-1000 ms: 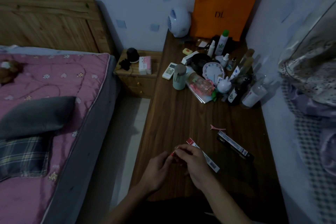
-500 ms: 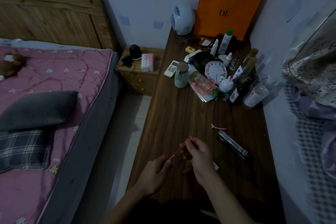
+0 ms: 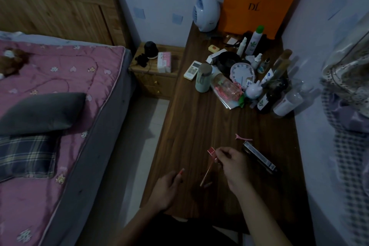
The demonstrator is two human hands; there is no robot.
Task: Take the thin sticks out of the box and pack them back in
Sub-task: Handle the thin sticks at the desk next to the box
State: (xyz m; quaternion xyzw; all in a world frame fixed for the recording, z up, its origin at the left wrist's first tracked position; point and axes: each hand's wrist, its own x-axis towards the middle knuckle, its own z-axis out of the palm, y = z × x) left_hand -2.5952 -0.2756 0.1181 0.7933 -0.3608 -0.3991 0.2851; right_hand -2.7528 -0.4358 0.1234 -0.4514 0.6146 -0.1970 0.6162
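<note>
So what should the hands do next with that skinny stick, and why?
Probably lay it down on the wooden desk. The right hand pinches a thin reddish stick that hangs below the red end of the box, its tip almost at a small piece lying on the desk. The left hand holds something small and red-tipped, too dim to identify.

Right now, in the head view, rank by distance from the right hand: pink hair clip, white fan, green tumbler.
From the right hand:
1. Pink hair clip, just beyond it on the desk.
2. Green tumbler, mid-desk, left of the clutter.
3. White fan, far end, against the wall.
</note>
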